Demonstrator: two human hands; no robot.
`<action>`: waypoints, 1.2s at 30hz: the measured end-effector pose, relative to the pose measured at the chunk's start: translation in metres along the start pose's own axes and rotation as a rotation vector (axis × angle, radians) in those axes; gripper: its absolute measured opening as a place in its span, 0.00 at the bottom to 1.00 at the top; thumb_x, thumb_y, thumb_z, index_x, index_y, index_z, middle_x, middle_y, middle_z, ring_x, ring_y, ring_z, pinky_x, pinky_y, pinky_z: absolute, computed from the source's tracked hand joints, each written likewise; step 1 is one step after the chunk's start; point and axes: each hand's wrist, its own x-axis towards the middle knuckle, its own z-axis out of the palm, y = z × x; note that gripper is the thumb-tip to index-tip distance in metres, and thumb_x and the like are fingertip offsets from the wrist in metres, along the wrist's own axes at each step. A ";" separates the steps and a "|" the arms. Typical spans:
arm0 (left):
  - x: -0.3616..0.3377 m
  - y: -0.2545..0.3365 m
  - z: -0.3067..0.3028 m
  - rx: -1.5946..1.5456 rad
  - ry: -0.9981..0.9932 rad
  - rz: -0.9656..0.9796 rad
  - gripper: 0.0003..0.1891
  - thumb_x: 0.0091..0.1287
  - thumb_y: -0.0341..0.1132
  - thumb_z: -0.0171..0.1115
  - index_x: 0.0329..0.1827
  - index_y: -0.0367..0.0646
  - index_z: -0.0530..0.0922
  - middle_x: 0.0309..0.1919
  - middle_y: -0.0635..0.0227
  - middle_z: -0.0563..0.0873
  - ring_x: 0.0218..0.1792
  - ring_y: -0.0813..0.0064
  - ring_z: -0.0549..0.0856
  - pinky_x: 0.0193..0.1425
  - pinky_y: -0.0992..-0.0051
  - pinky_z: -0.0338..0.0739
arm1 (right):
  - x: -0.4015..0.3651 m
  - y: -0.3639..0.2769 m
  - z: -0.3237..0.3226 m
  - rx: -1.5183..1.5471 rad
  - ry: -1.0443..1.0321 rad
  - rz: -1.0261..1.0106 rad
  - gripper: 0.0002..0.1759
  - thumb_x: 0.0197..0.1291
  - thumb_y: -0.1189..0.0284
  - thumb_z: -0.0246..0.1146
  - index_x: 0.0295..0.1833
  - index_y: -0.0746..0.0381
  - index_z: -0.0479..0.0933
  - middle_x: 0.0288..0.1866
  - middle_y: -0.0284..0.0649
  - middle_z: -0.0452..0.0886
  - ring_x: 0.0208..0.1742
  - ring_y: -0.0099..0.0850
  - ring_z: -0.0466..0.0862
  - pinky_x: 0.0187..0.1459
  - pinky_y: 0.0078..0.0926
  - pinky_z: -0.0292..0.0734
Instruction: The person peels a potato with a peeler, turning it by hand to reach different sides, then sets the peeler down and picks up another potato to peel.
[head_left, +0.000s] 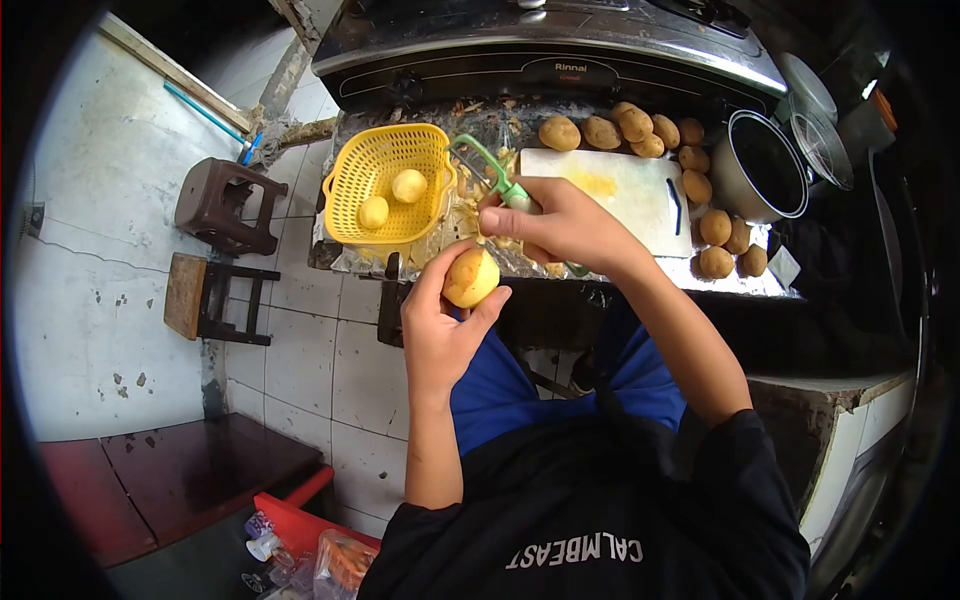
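Observation:
A mostly peeled potato (471, 279) is held in my left hand (440, 317), fingers and thumb around its sides. Just above and to the right, my right hand (560, 222) is closed on a green-handled peeler (487, 162), whose frame points up and left, away from the potato. Two peeled potatoes (409, 186) lie in the yellow basket (436, 140) at the left of the counter. Peel scraps (462, 215) are scattered between the basket and a white cutting board (640, 200), which has a wet yellow patch on it.
Several unpeeled potatoes (715, 227) lie behind and to the right of the board. A metal pot (762, 165) stands at the right, and a black stove (570, 65) runs along the back. Two stools (232, 207) are on the floor at the left.

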 end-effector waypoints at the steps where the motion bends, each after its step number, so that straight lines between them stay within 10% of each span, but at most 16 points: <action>1: 0.002 -0.003 0.004 0.026 0.047 0.081 0.25 0.55 0.27 0.76 0.57 0.36 0.77 0.48 0.60 0.84 0.46 0.77 0.83 0.48 0.76 0.80 | -0.010 0.002 0.006 -0.088 -0.014 -0.065 0.27 0.58 0.56 0.72 0.53 0.67 0.78 0.25 0.31 0.77 0.21 0.16 0.71 0.22 0.16 0.64; 10: -0.004 0.002 0.015 -0.113 0.048 0.194 0.26 0.60 0.29 0.71 0.61 0.34 0.72 0.49 0.56 0.84 0.49 0.70 0.84 0.48 0.75 0.79 | -0.047 0.020 0.026 0.436 -0.015 -0.041 0.27 0.59 0.56 0.71 0.55 0.65 0.77 0.28 0.29 0.77 0.21 0.14 0.68 0.21 0.14 0.61; 15: -0.005 -0.002 0.023 -0.762 0.122 -0.073 0.27 0.74 0.50 0.43 0.64 0.36 0.69 0.43 0.57 0.82 0.34 0.69 0.81 0.33 0.76 0.73 | -0.067 0.000 0.042 0.126 0.137 -0.180 0.18 0.70 0.60 0.60 0.46 0.67 0.77 0.27 0.36 0.78 0.29 0.24 0.76 0.33 0.26 0.73; 20: -0.007 0.022 0.010 -0.997 0.050 -0.223 0.28 0.72 0.57 0.43 0.56 0.40 0.73 0.29 0.64 0.77 0.20 0.71 0.76 0.19 0.76 0.66 | -0.086 -0.008 0.034 -0.467 0.139 -0.568 0.12 0.71 0.67 0.56 0.45 0.66 0.76 0.29 0.50 0.79 0.33 0.48 0.81 0.36 0.40 0.75; 36: -0.006 0.054 0.019 -0.925 0.209 -0.332 0.29 0.72 0.59 0.43 0.44 0.37 0.75 0.15 0.69 0.70 0.09 0.81 0.59 0.10 0.82 0.54 | -0.090 -0.011 0.044 -0.892 0.278 -0.699 0.13 0.67 0.59 0.60 0.37 0.57 0.71 0.24 0.35 0.78 0.19 0.38 0.80 0.18 0.34 0.73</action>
